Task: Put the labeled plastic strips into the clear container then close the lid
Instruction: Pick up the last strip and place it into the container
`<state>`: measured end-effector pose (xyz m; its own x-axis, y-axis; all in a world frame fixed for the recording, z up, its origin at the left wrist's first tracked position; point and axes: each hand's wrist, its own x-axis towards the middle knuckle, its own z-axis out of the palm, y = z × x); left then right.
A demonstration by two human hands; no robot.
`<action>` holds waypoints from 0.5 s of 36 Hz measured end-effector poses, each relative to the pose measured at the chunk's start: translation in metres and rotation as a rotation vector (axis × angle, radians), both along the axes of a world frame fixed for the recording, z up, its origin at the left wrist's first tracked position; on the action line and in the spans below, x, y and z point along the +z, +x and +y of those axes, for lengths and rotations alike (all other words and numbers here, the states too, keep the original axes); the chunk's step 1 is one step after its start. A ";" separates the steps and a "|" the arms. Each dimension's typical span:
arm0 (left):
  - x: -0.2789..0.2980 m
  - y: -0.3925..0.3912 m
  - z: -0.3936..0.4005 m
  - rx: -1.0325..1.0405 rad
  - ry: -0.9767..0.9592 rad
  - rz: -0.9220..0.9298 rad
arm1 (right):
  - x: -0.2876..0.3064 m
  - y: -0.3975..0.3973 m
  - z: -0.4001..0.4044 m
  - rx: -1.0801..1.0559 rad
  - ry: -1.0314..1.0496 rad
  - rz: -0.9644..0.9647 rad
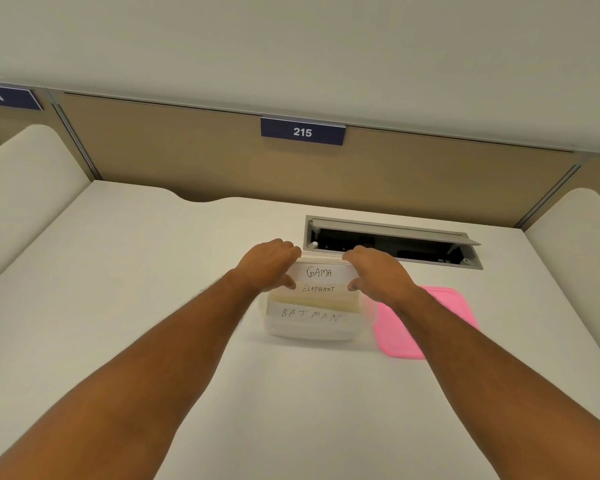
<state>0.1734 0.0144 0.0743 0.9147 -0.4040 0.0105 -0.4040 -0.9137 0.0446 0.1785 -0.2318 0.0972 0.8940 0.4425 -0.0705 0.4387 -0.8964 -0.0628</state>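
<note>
— Desk [153, 306] first, since it fills most of the view: white, with a tan partition [187, 150] behind it carrying a blue plate marked 215 [302, 132], and an open cable hatch [392, 242] sunk in the far right part. What sits nearer?

— Clear container [309, 329], lid off, in the middle of the desk just before the hatch. Its pink lid [399, 334] lies flat on the desk just to the right, partly under the right forearm.

— And the hands?

— Both reach over the container's far side. The left hand [269, 266] pinches the left end of the strip marked GAMA [320, 272], thumb below and fingers curled over the top edge. The right hand [378, 271] grips the right end the same way, so the strip spans between them, above the container's opening.

— Other strips?

— Just below GAMA, a strip marked ELEPHANT [318, 289] stands in the container, close to both thumbs; whether they touch it, I cannot tell. Nearest the camera, the strip marked BATMAN [310, 315] shows through the container's front wall, clear of both hands
</note>
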 end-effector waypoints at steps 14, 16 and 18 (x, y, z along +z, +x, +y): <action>-0.025 0.015 -0.002 0.012 0.060 0.149 | -0.042 0.017 0.006 -0.011 -0.091 0.064; -0.028 0.016 -0.003 0.015 0.069 0.158 | -0.048 0.019 0.006 0.010 -0.119 0.028; -0.032 0.017 -0.004 0.011 0.082 0.161 | -0.053 0.020 0.006 0.036 -0.152 -0.006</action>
<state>0.1908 0.0107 0.0424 0.9064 -0.3872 -0.1687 -0.3874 -0.9213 0.0329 0.1981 -0.2263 0.0437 0.8782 0.4591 -0.1340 0.4710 -0.8789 0.0753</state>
